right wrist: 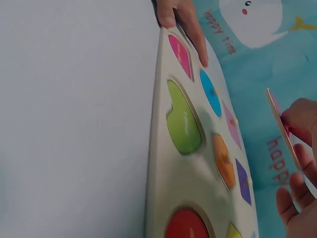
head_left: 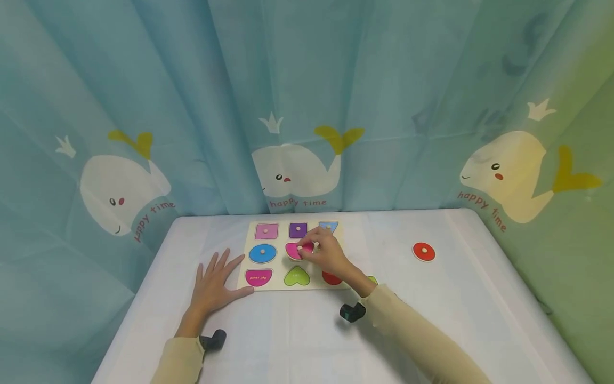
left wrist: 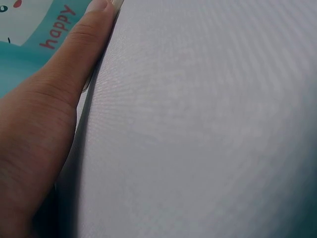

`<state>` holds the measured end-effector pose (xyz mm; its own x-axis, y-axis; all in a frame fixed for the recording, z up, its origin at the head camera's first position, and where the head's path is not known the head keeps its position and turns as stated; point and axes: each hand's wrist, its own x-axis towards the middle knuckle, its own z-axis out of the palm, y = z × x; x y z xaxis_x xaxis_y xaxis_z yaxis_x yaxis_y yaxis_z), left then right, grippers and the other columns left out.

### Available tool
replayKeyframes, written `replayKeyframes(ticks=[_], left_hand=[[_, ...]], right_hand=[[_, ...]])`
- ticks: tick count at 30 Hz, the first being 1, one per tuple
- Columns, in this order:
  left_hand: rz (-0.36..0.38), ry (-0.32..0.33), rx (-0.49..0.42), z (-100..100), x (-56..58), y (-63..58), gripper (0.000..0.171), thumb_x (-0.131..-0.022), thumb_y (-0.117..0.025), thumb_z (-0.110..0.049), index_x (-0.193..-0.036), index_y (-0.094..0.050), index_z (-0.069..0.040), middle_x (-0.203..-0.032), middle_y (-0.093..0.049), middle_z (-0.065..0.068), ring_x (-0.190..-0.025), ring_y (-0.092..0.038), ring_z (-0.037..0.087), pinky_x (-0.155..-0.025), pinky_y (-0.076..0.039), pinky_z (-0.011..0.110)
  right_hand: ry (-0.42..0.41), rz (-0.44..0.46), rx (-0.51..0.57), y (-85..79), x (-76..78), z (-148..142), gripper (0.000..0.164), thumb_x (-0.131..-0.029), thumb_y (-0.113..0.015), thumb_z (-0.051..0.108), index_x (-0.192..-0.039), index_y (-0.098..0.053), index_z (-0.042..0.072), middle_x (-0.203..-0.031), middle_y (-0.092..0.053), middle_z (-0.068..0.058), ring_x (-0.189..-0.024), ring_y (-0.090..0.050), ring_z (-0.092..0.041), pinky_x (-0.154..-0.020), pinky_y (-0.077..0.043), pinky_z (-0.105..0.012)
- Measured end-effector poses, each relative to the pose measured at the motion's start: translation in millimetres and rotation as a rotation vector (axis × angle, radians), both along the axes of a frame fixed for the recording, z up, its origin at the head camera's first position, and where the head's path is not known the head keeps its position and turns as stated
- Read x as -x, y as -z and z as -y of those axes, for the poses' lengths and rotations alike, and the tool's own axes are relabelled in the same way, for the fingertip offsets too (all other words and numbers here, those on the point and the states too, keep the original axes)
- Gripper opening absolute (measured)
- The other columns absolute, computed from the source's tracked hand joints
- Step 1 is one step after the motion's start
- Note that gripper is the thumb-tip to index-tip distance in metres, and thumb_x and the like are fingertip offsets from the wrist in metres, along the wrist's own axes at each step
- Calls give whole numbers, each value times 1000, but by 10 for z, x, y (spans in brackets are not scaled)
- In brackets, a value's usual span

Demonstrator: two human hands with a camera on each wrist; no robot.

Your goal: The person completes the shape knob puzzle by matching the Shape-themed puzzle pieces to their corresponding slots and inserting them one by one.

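Note:
My right hand (head_left: 332, 257) pinches a pink half-round puzzle piece (head_left: 292, 252) by its small knob, holding it over the middle of a cream shape board (head_left: 280, 266). In the right wrist view the piece (right wrist: 282, 127) shows edge-on, apart from the board. My left hand (head_left: 211, 290) lies with fingers spread at the board's left side, its thumb and a fingertip at the edge. The front row has a pink half-round recess (head_left: 258, 277), a green heart recess (head_left: 297, 276) and a red round recess (head_left: 331, 278), the last partly behind my right wrist.
Knobbed pieces sit in the board: a blue oval (head_left: 262, 254), a pink square (head_left: 266, 231), a purple square (head_left: 298, 231) and an orange shape (right wrist: 223, 161). A loose red disc (head_left: 424, 252) lies to the right. Behind my right forearm a green piece (head_left: 372, 279) peeks out.

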<state>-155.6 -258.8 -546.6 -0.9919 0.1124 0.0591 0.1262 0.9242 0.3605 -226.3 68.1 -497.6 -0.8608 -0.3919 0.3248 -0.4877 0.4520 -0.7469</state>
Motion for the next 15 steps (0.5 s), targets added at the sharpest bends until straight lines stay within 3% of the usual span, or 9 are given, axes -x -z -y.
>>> replayKeyframes(ticks=[9, 15], left_hand=[[-2, 1, 6, -17, -4, -6, 96, -75, -78, -65, -155, -47, -21, -166, -28, 22, -152, -15, 50, -115, -3, 78], [4, 1, 15, 2, 9, 2, 96, -76, -77, -66, -155, -47, -21, -166, -27, 21, -152, -15, 51, -115, -3, 78]], right_hand=[[-9, 146, -10, 68, -90, 316, 14, -90, -80, 21, -102, -81, 13, -110, -66, -1, -106, -52, -19, -83, -48, -31], [-6, 173, -12, 133, -166, 547, 15, -91, -79, 21, -103, -81, 13, -108, -65, 0, -103, -50, -16, -80, -48, -28]])
